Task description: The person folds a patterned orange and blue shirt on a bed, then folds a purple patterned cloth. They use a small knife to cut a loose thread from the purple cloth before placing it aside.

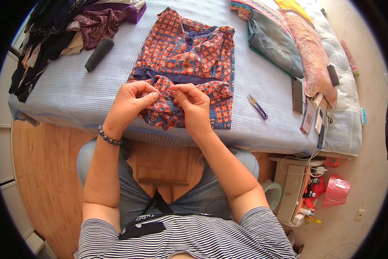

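Observation:
A red, orange and blue patterned garment (pixel 176 52) with a navy buttoned neckline and navy waistband lies on the bed in front of me. Its lower part is bunched up between my hands. My left hand (pixel 135 101), wearing a dark bead bracelet (pixel 109 136), pinches a fold of this cloth between thumb and forefinger. Close beside it, my right hand (pixel 191 103) is closed in a pinch over the same bunched cloth. A thin dark line shows at its fingertips, too fine to identify. Thread snips (pixel 257 107) with dark purple handles lie to the right of the garment.
A dark cylinder (pixel 99 54) lies left of the garment, near piled dark clothes (pixel 42 47). Folded jeans (pixel 273 43) and a long pink patterned cushion (pixel 304 47) are at right. Phones (pixel 297 96) and cables lie by the bed's right edge, above an open drawer unit (pixel 291 190).

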`<state>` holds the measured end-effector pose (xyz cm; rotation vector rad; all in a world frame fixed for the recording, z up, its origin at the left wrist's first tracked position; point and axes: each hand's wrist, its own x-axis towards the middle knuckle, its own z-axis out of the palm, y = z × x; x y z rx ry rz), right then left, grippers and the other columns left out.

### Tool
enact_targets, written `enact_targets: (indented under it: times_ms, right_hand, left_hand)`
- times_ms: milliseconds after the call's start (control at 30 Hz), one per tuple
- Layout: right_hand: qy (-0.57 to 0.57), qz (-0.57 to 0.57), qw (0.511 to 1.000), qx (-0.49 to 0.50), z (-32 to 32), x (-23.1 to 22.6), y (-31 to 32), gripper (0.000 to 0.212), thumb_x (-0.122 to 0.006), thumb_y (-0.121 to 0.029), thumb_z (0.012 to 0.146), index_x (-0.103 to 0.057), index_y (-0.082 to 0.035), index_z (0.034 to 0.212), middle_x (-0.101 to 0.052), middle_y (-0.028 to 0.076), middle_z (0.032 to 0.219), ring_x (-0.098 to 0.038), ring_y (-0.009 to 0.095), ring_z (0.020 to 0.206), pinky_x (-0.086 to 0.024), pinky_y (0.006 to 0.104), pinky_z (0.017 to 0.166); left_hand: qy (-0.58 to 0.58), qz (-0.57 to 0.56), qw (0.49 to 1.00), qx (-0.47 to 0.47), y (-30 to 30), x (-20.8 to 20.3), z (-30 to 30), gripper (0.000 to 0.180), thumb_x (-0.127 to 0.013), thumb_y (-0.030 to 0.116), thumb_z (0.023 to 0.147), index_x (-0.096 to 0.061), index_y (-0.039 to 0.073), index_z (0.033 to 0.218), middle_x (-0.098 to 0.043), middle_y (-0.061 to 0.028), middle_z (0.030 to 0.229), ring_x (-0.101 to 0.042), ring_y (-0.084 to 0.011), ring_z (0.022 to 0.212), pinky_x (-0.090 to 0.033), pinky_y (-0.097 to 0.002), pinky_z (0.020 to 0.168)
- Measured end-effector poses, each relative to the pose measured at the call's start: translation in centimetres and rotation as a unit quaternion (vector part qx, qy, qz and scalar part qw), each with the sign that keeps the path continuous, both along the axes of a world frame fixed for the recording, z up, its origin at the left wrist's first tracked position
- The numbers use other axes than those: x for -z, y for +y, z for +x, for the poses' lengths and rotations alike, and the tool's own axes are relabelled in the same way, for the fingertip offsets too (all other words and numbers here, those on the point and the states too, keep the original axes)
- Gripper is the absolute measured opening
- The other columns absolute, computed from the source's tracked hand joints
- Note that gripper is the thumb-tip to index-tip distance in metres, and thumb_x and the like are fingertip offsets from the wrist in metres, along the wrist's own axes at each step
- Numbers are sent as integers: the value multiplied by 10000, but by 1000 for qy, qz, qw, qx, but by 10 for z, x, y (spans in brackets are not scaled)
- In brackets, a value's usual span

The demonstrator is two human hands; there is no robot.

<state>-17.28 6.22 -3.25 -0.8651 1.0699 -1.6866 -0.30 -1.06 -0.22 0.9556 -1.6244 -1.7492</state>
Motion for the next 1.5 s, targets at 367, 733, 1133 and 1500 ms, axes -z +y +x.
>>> enact_targets:
  times_ms: [367, 733, 1133, 1500]
  right_hand:
    - [11, 13, 999, -30, 2, -2, 4, 90, -655, 34, 844, -692, -21, 905, -573, -34, 765, -506, 37, 673, -417, 193, 592]
    - [158, 22, 986, -52, 4, -4, 4, 63, -730, 3, 765, -689, -28, 800, -553, -32, 715, -470, 21, 618, -372, 189, 536]
    - [193, 20, 979, -56, 2, -9, 7, 45, -695, 19, 768, -672, -19, 775, -542, -41, 694, -455, 0, 595, -350, 181, 511]
    - [211, 15, 976, -51, 1, -9, 7, 35, -689, 7, 772, -666, -18, 767, -538, -47, 675, -435, 4, 577, -329, 190, 499]
  left_hand:
    - [-21, 11, 1000, 4, -2, -6, 10, 76, -677, 76, 853, -646, 6, 852, -588, 38, 745, -487, -22, 647, -391, -185, 567]
    - [-10, 8, 1000, 7, -2, -5, 10, 71, -680, 67, 844, -645, 7, 859, -604, 30, 766, -501, -24, 665, -399, -186, 586]
    - [11, 9, 1000, -17, 0, -4, 6, 91, -692, 89, 833, -654, 6, 839, -598, 36, 722, -490, -13, 627, -395, -175, 542]
    - [35, 5, 999, -24, 1, -2, 3, 83, -693, 64, 837, -635, 8, 820, -574, 49, 695, -472, -3, 597, -367, -165, 515]
